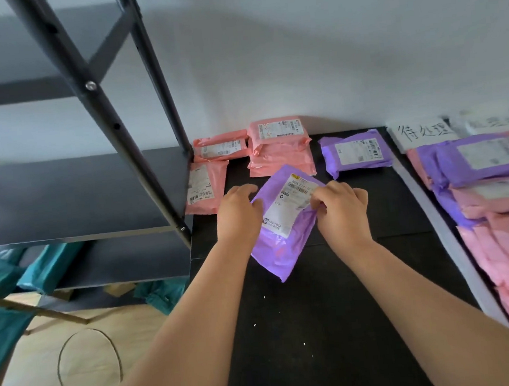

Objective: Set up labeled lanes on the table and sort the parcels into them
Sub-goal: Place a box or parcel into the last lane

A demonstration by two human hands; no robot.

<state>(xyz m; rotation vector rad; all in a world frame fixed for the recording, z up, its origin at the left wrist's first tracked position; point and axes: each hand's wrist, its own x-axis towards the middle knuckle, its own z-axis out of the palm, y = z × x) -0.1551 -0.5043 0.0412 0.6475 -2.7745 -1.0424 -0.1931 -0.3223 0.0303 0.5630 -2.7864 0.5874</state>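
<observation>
I hold a purple parcel [279,240] with a white shipping label over the black table [320,325]. My left hand [238,212] grips its left edge and my right hand [342,205] pinches its right edge by the label. Behind it lie pink parcels: a stack [280,150] at the wall, one [221,148] in the corner and one [202,188] by the shelf post. Another purple parcel [356,154] lies to the right. A grey divider strip [445,237] marks off a lane with a handwritten label card [423,132] and several piled pink and purple parcels [493,196].
A dark metal shelf rack [125,136] stands against the table's left edge. Teal parcels [38,273] sit on its lower level. A loose cord [89,361] lies on the wooden floor at the lower left. A white wall [326,48] runs behind the table.
</observation>
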